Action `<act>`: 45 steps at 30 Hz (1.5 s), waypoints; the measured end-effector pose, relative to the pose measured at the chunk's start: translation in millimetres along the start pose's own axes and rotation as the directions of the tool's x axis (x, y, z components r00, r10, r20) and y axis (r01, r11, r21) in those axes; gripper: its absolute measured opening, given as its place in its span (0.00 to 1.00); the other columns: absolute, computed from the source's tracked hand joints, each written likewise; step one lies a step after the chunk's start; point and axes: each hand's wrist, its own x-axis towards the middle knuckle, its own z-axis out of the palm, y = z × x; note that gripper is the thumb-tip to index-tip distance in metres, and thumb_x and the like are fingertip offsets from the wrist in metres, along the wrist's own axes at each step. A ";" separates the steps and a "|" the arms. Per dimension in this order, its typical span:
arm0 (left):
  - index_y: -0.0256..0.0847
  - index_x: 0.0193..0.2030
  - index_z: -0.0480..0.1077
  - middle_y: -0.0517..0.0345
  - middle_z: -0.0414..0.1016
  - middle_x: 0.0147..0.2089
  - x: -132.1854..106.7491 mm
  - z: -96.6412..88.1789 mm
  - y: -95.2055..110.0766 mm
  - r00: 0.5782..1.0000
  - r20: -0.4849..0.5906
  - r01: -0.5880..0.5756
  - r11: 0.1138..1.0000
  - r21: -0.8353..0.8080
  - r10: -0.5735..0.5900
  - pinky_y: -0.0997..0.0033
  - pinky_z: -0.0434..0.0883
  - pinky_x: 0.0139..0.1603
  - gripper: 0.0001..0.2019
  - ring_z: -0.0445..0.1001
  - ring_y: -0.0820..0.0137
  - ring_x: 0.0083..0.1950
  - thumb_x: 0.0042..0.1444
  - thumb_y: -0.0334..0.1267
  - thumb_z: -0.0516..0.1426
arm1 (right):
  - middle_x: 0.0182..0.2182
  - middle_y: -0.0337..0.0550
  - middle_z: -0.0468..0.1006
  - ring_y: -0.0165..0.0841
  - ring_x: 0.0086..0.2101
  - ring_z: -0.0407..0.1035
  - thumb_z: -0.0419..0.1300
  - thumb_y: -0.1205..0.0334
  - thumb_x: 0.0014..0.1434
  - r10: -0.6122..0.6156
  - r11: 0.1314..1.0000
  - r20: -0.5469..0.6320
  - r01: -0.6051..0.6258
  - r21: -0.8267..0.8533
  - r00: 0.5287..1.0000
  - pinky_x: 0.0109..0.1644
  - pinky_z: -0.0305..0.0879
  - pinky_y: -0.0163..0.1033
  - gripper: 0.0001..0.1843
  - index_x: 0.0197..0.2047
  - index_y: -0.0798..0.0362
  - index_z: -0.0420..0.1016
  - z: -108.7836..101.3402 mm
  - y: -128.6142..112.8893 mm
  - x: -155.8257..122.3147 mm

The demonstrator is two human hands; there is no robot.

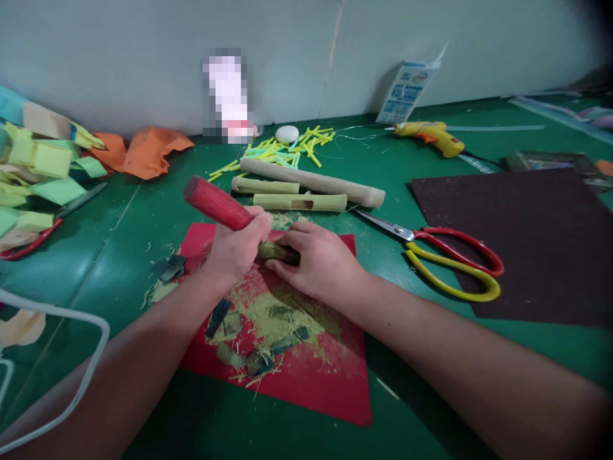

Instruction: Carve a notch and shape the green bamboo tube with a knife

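My left hand (242,246) is closed around the red wooden handle (215,201) of a tool whose working end is hidden. The handle tilts up to the left. Against that fist lies a short greenish bamboo piece (282,252), and my right hand (323,262) grips its right end between thumb and fingers. Both hands are above a red sheet (340,390) strewn with pale shavings and dark green bamboo chips (287,340). Just beyond are a bamboo tube with a square notch (272,202), a plain bamboo piece (268,186) and a longer pale stick (313,181).
Red-and-yellow scissors (412,237) overlap a dark brown board (536,255) at right. Behind are a yellow glue gun (428,136), cut yellow and green straws (311,145) and a white oval object (287,134). Coloured paper scraps (52,160) and a white frame (100,345) lie left.
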 end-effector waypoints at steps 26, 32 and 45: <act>0.41 0.17 0.53 0.64 0.54 0.20 -1.9 1.1 -1.9 0.999 0.049 -0.013 1.000 0.016 0.012 0.71 0.57 0.27 0.17 0.56 0.75 0.25 0.54 0.36 0.52 | 0.29 0.44 0.70 0.32 0.31 0.61 0.64 0.58 0.55 -0.059 0.998 -0.012 0.059 -0.038 0.998 0.36 0.58 0.38 0.12 0.35 0.60 0.79 1.6 1.4 -2.4; 0.41 0.17 0.54 0.64 0.54 0.19 -2.4 0.9 0.2 0.999 0.021 -0.037 0.993 0.112 0.035 0.70 0.57 0.28 0.17 0.56 0.75 0.24 0.54 0.37 0.53 | 0.29 0.45 0.71 0.35 0.33 0.63 0.63 0.57 0.56 -0.066 0.995 -0.003 0.066 -0.079 0.998 0.39 0.59 0.39 0.12 0.35 0.60 0.78 2.2 1.4 -2.1; 0.41 0.18 0.57 0.63 0.57 0.20 -5.7 -1.0 -4.9 0.993 0.034 -0.110 0.994 0.023 0.110 0.71 0.60 0.28 0.18 0.58 0.74 0.24 0.58 0.39 0.53 | 0.28 0.44 0.69 0.34 0.32 0.61 0.63 0.57 0.57 -0.115 0.987 -0.029 0.111 -0.119 0.993 0.37 0.58 0.39 0.12 0.34 0.60 0.77 3.6 1.1 -4.2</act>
